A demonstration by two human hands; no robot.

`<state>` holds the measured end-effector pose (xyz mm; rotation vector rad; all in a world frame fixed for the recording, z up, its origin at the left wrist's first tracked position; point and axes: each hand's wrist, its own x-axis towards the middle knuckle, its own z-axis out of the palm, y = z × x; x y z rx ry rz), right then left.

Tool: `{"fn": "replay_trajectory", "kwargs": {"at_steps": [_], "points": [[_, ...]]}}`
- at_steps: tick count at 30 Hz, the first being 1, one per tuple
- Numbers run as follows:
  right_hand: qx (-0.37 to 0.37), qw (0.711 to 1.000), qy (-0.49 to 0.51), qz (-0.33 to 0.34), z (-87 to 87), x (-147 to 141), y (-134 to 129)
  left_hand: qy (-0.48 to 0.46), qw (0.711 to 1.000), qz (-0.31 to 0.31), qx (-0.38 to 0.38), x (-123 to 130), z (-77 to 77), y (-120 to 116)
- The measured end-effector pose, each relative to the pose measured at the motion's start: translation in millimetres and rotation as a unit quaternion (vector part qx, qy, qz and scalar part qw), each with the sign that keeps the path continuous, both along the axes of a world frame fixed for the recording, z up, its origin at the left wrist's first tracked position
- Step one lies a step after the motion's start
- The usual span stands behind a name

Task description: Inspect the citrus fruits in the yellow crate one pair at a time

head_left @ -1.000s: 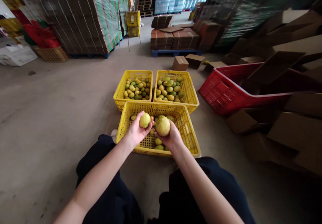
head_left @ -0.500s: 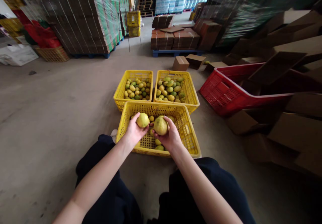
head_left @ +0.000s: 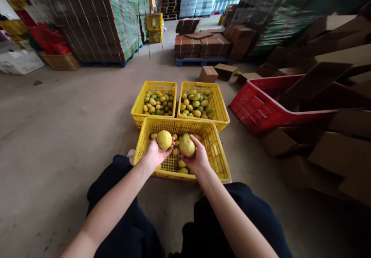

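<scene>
My left hand (head_left: 158,150) cups a round yellow lemon (head_left: 164,140), its fingers curled beneath the fruit. Beside it, my right hand (head_left: 198,155) grips a duller, greenish-yellow lemon (head_left: 187,146) with the thumb over its far right side. Both hands are above the near yellow crate (head_left: 222,155), close together with the two fruits apart. Several loose lemons lie on the crate's perforated floor, among them a yellow one (head_left: 182,163) and a greener one (head_left: 183,170); my hands partly hide the others.
Beyond the near crate stand a left yellow crate (head_left: 138,105) and a right yellow crate (head_left: 222,109), both holding many yellow and green fruits. To the right are a red crate (head_left: 249,107) and piled cardboard boxes (head_left: 342,150). Flattened cartons (head_left: 201,45) sit on a blue pallet farther back.
The left lemon has turned in my left hand, whose thumb has slid down off its top. My right hand has rolled its lemon and shifted slightly right, widening the gap between them.
</scene>
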<state>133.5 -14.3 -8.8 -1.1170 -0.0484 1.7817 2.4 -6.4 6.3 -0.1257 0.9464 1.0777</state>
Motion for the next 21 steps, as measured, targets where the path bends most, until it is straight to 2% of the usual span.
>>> {"fn": "replay_trajectory", "kwargs": {"at_steps": [6,10,15,18,21], "points": [[-0.004,1.0,0.021,0.01,0.1,0.0,2.1,-0.003,0.997,-0.062,0.056,-3.1,0.8,-3.8],[0.029,0.999,0.03,0.017,2.4,0.0,0.6,-0.02,0.994,-0.087,0.065,-4.0,4.0,-5.0],[0.073,0.997,0.012,0.026,4.3,0.7,-0.6,0.043,0.996,-0.038,0.069,-2.2,8.6,-4.7],[0.045,0.999,0.01,-0.003,3.5,2.2,1.0,0.03,0.996,-0.038,0.068,-2.8,8.0,-4.8],[-0.019,1.0,0.011,-0.016,1.2,3.2,3.2,0.005,0.998,-0.039,0.055,-4.5,4.9,-4.5]]}}
